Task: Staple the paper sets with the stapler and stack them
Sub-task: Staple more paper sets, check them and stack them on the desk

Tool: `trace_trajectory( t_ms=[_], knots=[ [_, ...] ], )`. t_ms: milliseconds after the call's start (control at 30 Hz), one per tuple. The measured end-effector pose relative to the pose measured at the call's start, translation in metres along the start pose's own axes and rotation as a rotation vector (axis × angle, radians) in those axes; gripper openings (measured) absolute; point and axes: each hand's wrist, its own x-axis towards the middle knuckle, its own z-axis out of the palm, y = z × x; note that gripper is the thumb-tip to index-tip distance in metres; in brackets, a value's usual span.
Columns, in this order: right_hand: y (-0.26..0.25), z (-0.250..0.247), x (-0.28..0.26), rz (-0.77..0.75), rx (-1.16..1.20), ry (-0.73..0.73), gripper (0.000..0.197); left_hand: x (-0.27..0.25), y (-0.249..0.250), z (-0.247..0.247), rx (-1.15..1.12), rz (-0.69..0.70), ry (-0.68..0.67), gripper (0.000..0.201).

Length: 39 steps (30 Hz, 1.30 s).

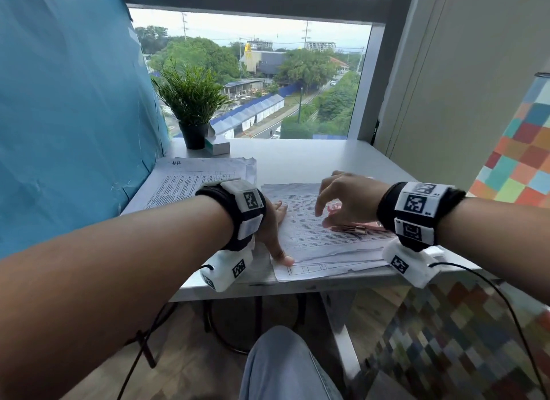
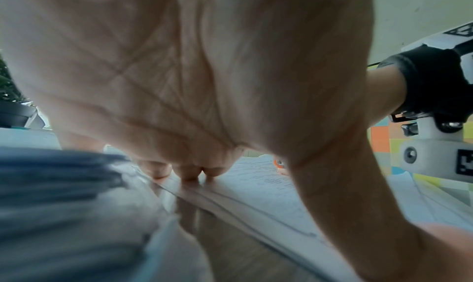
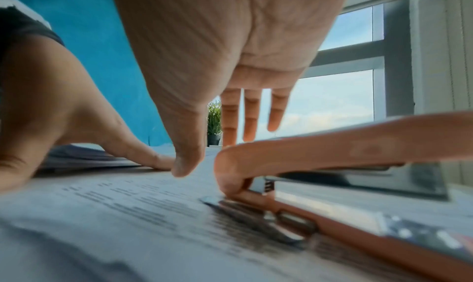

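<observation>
Far-left pile: a second pile of printed sheets (image 1: pixel 202 176) lies on the worktop (image 1: pixel 312 155) beyond the left wrist, apart from the working set; I cannot tell whether it is stapled.
Left hand: the left hand (image 1: pixel 272 230) lies flat with straight fingers, pressing the left edge of the paper set (image 1: pixel 315 245), thumb stretched toward the near corner. It grips nothing.
Paper set: it lies near the front edge of the worktop, between the two hands, its sheets slightly fanned at the near edge.
Stapler: the orange stapler (image 3: pixel 332 161) rests on the right part of the set, its long axis running left to right, mouth pointing left toward the left hand, tail toward the right wrist.
Right hand: the right hand (image 1: pixel 348 197) hovers just above the stapler, fingers loosely spread and bent downward, holding nothing; the thumb hangs just left of the stapler's nose.
Key relation: the stapler sits directly beneath the right hand, so a short drop should bring that hand onto the top arm; the left hand is farther off and busy pinning paper.
Judgement: the stapler seems to sit on the sheets rather than astride an edge.
</observation>
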Motion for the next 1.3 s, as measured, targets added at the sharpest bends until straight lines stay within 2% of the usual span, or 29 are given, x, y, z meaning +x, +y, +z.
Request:
trace_trajectory(
  t_ms=[100,267,400,467,567,667,800,867,967,1000,1067,1167,1233,1267,1300],
  knots=[
    [-0.009,0.006,0.0,-0.099,-0.029,0.007,0.02,-0.001,-0.001,0.0,-0.016,-0.005,-0.004,0.124],
    [-0.011,0.016,0.002,-0.106,-0.067,0.024,0.012,-0.002,0.0,0.0,-0.036,-0.014,-0.007,0.126],
    [-0.015,0.02,-0.003,-0.097,-0.138,-0.043,0.008,-0.001,0.001,0.0,-0.033,-0.023,-0.002,0.127],
    [-0.021,0.02,-0.01,-0.112,-0.206,-0.036,0.013,-0.003,0.002,-0.001,-0.025,-0.024,0.007,0.126],
    [-0.029,0.018,-0.03,-0.119,-0.104,0.09,0.014,-0.002,0.005,0.001,-0.007,-0.023,0.032,0.125],
    [-0.035,0.024,-0.065,-0.108,0.056,0.285,0.011,-0.001,0.003,0.004,0.013,-0.001,0.079,0.124],
    [-0.04,0.051,-0.118,-0.084,0.077,0.581,0.01,-0.002,-0.005,0.0,-0.011,0.06,0.125,0.121],
    [-0.041,0.072,-0.14,-0.092,0.17,0.689,0.013,0.0,-0.007,-0.004,-0.041,0.093,0.173,0.119],
    [-0.035,0.119,-0.164,-0.032,0.326,0.761,0.014,0.008,-0.006,-0.005,-0.064,0.108,0.243,0.093],
    [-0.031,0.139,-0.169,0.023,0.365,0.736,0.014,0.011,-0.006,-0.005,-0.062,0.107,0.248,0.09],
    [-0.019,0.184,-0.174,0.226,0.439,0.589,0.013,0.015,-0.008,-0.006,-0.07,0.127,0.233,0.106],
    [0.008,0.268,-0.176,0.545,0.578,0.182,0.014,0.021,-0.01,-0.007,-0.073,0.142,0.21,0.144],
    [0.019,0.32,-0.181,0.623,0.588,0.02,0.011,0.025,-0.012,-0.007,-0.059,0.139,0.205,0.152],
    [0.021,0.34,-0.184,0.631,0.64,-0.012,0.015,0.027,-0.013,-0.006,-0.048,0.142,0.209,0.157],
    [0.021,0.354,-0.188,0.62,0.722,-0.003,0.028,0.028,-0.014,-0.006,-0.032,0.143,0.213,0.16]
  ],
)
